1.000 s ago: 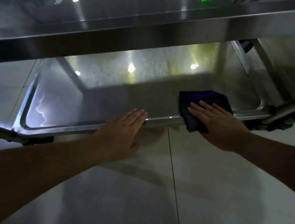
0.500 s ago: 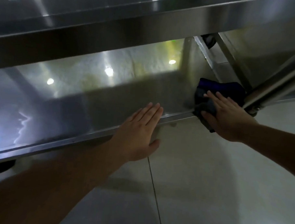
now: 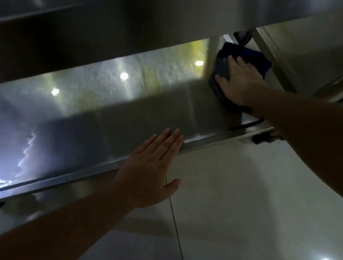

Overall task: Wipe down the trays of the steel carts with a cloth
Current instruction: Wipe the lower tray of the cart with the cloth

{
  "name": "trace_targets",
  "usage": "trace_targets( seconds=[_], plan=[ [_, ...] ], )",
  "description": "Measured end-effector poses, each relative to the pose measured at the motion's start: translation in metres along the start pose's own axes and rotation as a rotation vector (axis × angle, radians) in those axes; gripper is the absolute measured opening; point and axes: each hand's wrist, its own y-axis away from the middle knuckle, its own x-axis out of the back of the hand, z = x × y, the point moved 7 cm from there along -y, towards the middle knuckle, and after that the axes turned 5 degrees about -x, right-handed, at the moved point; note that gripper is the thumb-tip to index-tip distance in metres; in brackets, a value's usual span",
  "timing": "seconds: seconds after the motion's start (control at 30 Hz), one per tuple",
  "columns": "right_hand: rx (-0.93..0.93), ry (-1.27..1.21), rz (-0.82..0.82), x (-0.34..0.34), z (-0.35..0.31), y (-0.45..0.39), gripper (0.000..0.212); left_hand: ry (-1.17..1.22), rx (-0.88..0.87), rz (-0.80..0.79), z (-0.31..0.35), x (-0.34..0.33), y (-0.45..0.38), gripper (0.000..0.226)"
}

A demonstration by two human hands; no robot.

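Lower tray (image 3: 128, 116) of the steel cart, low above the tiled floor (image 3: 242, 201). Nearest, the left hand (image 3: 151, 172) lies flat and open on the tray's front rim (image 3: 215, 139), grip empty, apparently steadying the cart. Farther right, the right hand (image 3: 240, 81) presses a dark cloth (image 3: 254, 56) flat-palmed into the tray's far right corner, beneath the upper tray (image 3: 152, 15). Step in hand: wiping that corner. The next move probably calls for sweeping leftward across the unwiped surface.
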Motion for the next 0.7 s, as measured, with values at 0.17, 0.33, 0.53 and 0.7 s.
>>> trace_targets(
  seconds=[0.17, 0.33, 0.53, 0.7],
  plan=[
    [-0.019, -0.099, 0.036, 0.008, -0.028, -0.026, 0.08, -0.004, 0.006, 0.025, -0.004, 0.001, 0.0, 0.098],
    [0.345, -0.026, -0.059, -0.028, -0.06, 0.072, 0.076, -0.003, 0.0, -0.015, -0.005, -0.001, -0.001, 0.098],
    [0.11, 0.037, 0.024, -0.017, 0.006, 0.084, 0.073, -0.017, -0.006, -0.003, -0.006, 0.0, 0.001, 0.098],
    [-0.17, -0.003, 0.07, -0.003, 0.023, -0.003, 0.074, 0.019, -0.003, 0.0, -0.007, 0.003, -0.001, 0.1]
  ],
)
